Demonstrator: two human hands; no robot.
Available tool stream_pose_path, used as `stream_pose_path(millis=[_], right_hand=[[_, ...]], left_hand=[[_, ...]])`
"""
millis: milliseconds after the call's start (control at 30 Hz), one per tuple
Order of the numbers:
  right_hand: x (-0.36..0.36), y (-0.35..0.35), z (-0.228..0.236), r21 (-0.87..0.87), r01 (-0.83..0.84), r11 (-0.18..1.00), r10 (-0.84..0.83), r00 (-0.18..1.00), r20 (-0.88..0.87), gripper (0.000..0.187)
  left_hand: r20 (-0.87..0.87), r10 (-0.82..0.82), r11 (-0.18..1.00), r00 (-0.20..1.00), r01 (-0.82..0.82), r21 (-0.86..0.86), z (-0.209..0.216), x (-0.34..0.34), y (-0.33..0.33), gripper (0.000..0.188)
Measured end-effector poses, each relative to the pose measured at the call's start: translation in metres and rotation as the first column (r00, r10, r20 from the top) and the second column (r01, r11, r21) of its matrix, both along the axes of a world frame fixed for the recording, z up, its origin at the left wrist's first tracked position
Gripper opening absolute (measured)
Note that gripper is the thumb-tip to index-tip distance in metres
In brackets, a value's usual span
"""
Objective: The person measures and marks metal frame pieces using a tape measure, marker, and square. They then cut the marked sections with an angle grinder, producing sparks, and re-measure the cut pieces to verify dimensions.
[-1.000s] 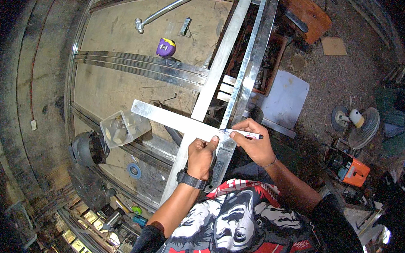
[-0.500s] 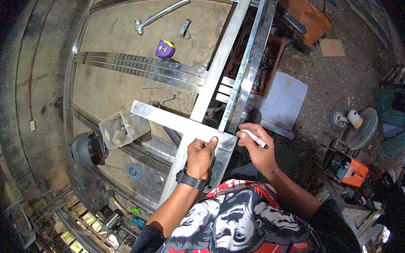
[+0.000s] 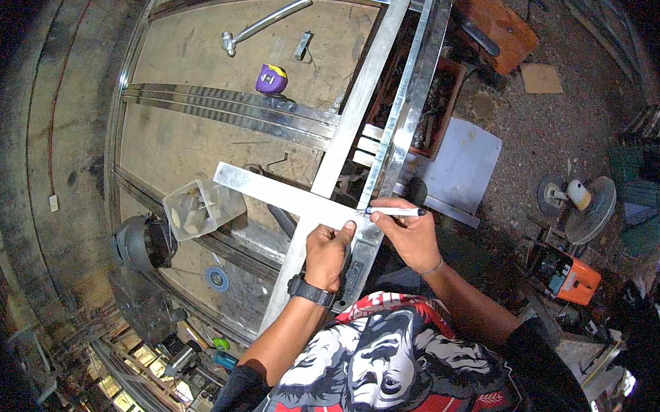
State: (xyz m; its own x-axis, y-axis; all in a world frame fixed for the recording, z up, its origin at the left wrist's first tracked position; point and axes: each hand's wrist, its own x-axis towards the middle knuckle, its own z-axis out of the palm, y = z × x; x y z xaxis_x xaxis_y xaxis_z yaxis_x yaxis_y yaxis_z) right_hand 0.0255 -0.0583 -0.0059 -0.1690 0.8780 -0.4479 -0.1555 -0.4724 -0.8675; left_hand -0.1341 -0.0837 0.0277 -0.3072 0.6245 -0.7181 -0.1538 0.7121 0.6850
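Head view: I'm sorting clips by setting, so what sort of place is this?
Most likely a metalworking shop, though I can't be certain. A metal square lies across a long metal bar, with a hammer and a purple tape measure nearby.

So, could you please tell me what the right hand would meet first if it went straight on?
The right hand would probably meet the metal square beside the marker's tip; depth is unclear.

We observe both forearms (image 3: 286, 335) converging: left hand (image 3: 325, 255) clamped, thumb (image 3: 350, 228) on top; right hand (image 3: 412, 240) pinched, thumb (image 3: 384, 222) opposing fingers (image 3: 397, 202).
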Motion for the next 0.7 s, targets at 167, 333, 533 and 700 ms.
stream_pose_path(millis=[167, 333, 533, 700], right_hand=[[0.001, 0.002, 0.002, 0.017, -0.015, 1.0, 0.015, 1.0, 0.014, 0.017], [0.016, -0.002, 0.001, -0.019, -0.098, 0.995, 0.1, 0.979, 0.179, 0.017], [0.019, -0.019, -0.003, 0.09, 0.119, 0.989, -0.134, 0.973, 0.19, 0.022], [-0.011, -0.039, -0.018, 0.101, 0.206, 0.973, -0.21, 0.977, 0.032, 0.036]], left_hand=[[0.015, -0.003, 1.0, 1.0, 0.003, 0.014, -0.004, -0.001, -0.001, 0.022], [0.028, 0.018, 1.0, 0.999, -0.018, 0.007, -0.003, 0.0, -0.001, 0.022], [0.011, -0.031, 0.999, 0.999, 0.031, -0.027, -0.011, -0.008, -0.006, 0.021], [0.158, 0.012, 1.0, 0.987, -0.015, 0.014, -0.015, -0.009, -0.009, 0.014]])
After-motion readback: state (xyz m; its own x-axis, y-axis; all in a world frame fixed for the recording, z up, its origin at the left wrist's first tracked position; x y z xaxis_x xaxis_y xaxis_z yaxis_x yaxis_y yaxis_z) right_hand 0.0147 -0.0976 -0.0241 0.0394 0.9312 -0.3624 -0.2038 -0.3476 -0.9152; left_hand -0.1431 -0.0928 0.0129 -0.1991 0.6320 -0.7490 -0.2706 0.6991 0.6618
